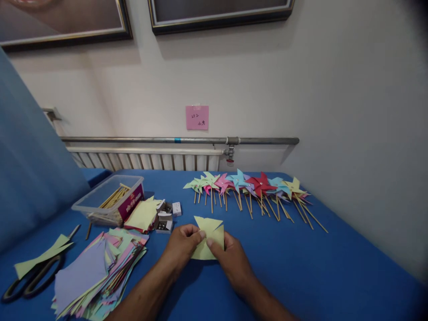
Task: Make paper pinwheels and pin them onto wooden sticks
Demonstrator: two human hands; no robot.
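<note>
Between my two hands is a pale yellow paper square (207, 255) with slits cut in from its corners, lifted a little above the blue table. My left hand (186, 243) pinches its left side, thumb on top. On the right side, my right hand (232, 258) grips the same paper with the thumb near its middle and the fingers behind. Left of my left hand stand two small open boxes of metal pins (163, 225). Beside them lies a stack of yellow paper squares (143, 215).
Several finished paper pinwheels (239, 179) on sticks lie along the back right. A clear plastic tub (110, 178) holds wooden sticks. Front left are a pile of coloured cut paper (83, 272) and black-handled scissors (42, 276) under a paper scrap. Behind the table runs a radiator (150, 160).
</note>
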